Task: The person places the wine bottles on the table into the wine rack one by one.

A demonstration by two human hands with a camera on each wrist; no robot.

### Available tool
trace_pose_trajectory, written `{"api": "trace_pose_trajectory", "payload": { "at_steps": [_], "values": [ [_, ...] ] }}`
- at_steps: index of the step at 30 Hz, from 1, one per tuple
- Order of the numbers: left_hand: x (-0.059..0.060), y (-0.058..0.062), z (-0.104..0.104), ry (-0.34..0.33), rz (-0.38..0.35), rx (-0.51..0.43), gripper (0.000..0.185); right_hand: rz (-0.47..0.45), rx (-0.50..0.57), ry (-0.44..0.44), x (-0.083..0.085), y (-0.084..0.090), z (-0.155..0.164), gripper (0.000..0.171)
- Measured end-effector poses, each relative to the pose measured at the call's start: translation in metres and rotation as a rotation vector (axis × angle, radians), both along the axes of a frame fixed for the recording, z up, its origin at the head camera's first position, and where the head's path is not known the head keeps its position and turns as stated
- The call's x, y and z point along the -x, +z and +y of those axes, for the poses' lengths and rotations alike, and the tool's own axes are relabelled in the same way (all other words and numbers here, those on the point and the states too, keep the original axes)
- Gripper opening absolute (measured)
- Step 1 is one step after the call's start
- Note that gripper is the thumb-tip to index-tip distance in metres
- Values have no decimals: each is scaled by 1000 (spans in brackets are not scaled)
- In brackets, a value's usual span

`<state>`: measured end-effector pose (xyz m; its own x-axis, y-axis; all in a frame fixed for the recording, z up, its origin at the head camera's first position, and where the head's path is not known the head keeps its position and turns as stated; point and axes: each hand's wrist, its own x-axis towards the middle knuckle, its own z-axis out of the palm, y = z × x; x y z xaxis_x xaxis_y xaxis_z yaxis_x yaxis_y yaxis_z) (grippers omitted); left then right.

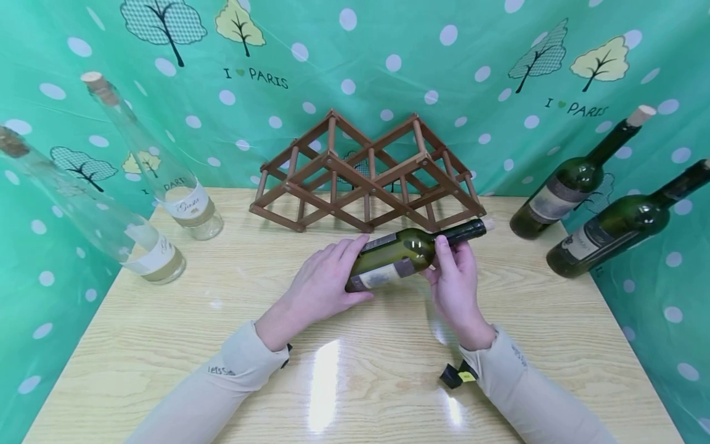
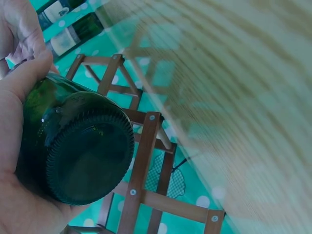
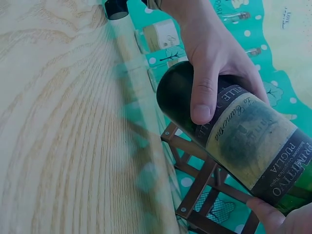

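Note:
A dark green wine bottle (image 1: 410, 246) with a cork in its neck lies tilted across both hands, its neck toward the right. My left hand (image 1: 324, 280) grips the base end, the thumb along the near side. In the right wrist view that thumb lies on the bottle's label (image 3: 248, 136). My right hand (image 1: 457, 287) holds the bottle near its shoulder and neck, thumb on top. The round ribbed bottle base (image 2: 90, 151) faces the left wrist camera. Just behind the bottle stands a brown wooden wine rack (image 1: 368, 179) of crossed slats, with no bottle in it.
Two corked clear bottles, one nearer (image 1: 150, 253) and one farther (image 1: 191, 206), stand at the table's left. Two green wine bottles, one farther (image 1: 560, 191) and one nearer (image 1: 610, 231), stand at the right. A green dotted cloth (image 1: 388, 86) hangs behind the wooden table (image 1: 383, 382).

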<state>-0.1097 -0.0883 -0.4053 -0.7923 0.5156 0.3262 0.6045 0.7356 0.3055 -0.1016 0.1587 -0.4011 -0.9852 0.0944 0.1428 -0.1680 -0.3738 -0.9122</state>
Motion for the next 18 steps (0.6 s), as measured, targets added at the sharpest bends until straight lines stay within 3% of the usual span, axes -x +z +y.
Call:
{"api": "trace_pose_trajectory", "payload": {
  "at_steps": [18],
  "values": [
    [1, -3, -6, -30, 96, 14, 98, -36, -37, 56, -2, 0, 3, 37]
  ]
}}
